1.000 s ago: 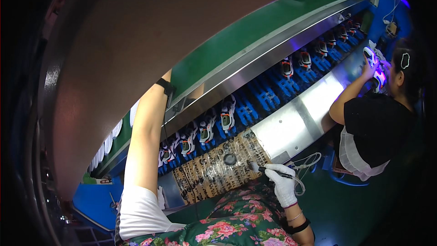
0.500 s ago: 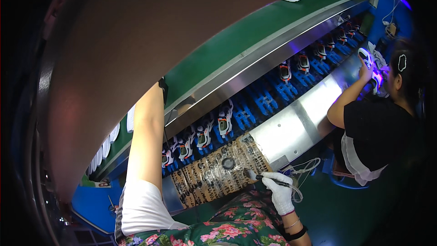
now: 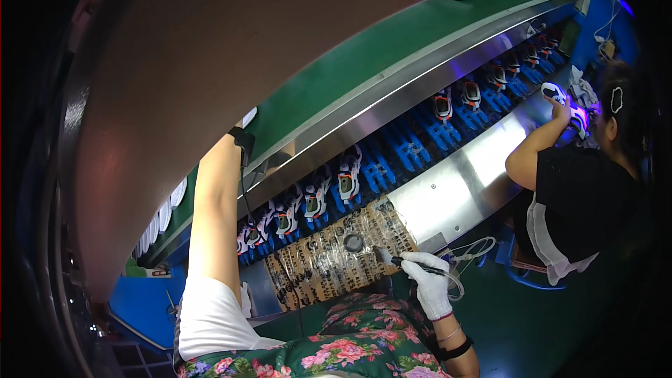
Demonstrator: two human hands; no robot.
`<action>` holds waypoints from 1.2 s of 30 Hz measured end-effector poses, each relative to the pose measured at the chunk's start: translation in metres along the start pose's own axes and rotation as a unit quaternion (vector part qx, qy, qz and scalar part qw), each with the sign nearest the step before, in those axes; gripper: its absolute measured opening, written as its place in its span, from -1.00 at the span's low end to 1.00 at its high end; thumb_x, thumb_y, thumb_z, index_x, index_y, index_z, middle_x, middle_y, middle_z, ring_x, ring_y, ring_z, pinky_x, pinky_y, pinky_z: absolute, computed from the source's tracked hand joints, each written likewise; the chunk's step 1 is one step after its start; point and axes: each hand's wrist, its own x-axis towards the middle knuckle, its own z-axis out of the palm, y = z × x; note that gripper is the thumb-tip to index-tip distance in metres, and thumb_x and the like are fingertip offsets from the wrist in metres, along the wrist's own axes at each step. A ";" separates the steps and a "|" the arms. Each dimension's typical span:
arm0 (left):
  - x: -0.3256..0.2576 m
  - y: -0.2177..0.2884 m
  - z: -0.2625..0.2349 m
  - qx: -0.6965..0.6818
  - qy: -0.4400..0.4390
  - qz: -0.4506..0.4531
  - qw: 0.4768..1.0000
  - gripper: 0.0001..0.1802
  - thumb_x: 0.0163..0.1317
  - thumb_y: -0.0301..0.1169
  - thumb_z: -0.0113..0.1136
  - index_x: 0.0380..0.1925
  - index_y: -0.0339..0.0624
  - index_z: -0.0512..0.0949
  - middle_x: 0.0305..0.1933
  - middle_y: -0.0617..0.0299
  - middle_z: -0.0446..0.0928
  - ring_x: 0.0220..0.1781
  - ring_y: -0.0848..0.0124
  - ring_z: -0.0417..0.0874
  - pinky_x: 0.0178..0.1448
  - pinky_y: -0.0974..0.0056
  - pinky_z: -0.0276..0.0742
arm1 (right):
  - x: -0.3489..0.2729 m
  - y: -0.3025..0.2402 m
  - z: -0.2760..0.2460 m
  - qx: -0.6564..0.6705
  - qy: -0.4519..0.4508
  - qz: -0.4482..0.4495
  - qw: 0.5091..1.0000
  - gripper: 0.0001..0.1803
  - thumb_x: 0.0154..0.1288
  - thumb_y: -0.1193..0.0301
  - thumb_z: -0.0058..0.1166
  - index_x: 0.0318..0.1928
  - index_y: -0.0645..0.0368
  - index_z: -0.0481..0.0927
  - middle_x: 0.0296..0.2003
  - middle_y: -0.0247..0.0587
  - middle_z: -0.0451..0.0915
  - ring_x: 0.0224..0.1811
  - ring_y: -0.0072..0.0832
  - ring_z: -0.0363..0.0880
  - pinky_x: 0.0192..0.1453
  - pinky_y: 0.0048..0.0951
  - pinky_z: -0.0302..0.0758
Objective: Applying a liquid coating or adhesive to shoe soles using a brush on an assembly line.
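My right hand [image 3: 428,285], in a white knit glove, is closed around the black handle of a brush [image 3: 385,256]. The brush's pale bristles are over the right part of a tape-covered brown cardboard sheet [image 3: 322,266]. A small round dark disc [image 3: 353,243] sits on that sheet, left of the bristles. My bare left forearm [image 3: 215,189] reaches up to the green conveyor belt [image 3: 343,84]; a black band [image 3: 242,141] is at its wrist. My left hand is hidden behind a large brown shape in the foreground. A white sole-like piece [image 3: 250,117] shows beside the wrist.
Sneaker uppers [image 3: 348,180] stand on a row of blue holders [image 3: 409,150] beyond the metal ledge [image 3: 437,196]. White soles [image 3: 164,215] line the belt's left end. At right a co-worker [image 3: 584,189] holds a shoe [image 3: 577,115] under violet light. Loose cables [image 3: 476,248] hang near my right hand.
The view has shifted slightly. My left forearm has swung a little left, and a white piece now shows beside its wrist. My right hand still holds the brush near the same spot.
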 end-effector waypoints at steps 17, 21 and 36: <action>-0.021 0.040 -0.020 -0.001 0.022 -0.049 0.999 -0.68 -0.04 -0.40 0.50 -0.33 -0.21 0.55 -0.39 0.07 0.68 -0.39 0.23 0.77 -0.27 0.18 0.66 | 0.000 -0.003 0.010 0.010 0.007 0.018 1.000 -0.80 0.17 0.60 0.35 -0.16 0.28 0.78 -0.31 -0.27 0.75 -0.39 -0.64 0.62 -0.28 -0.62 0.52; -0.026 0.035 -0.029 -0.046 0.028 -0.087 0.995 -0.71 -0.03 -0.54 0.43 -0.36 -0.24 0.48 -0.48 0.13 0.62 -0.52 0.32 0.74 -0.48 0.25 0.66 | 0.004 0.002 0.008 0.016 0.012 0.007 1.000 -0.81 0.17 0.61 0.34 -0.16 0.28 0.78 -0.31 -0.28 0.75 -0.38 -0.64 0.62 -0.27 -0.62 0.52; -0.027 0.022 -0.029 0.019 0.076 -0.038 0.996 -0.63 -0.02 -0.25 0.54 -0.31 -0.19 0.60 -0.35 0.06 0.71 -0.46 0.27 0.75 -0.24 0.17 0.62 | 0.016 -0.001 0.016 0.027 -0.021 0.008 0.999 -0.79 0.21 0.60 0.35 -0.12 0.33 0.76 -0.24 -0.21 0.77 -0.26 -0.57 0.69 -0.12 -0.57 0.63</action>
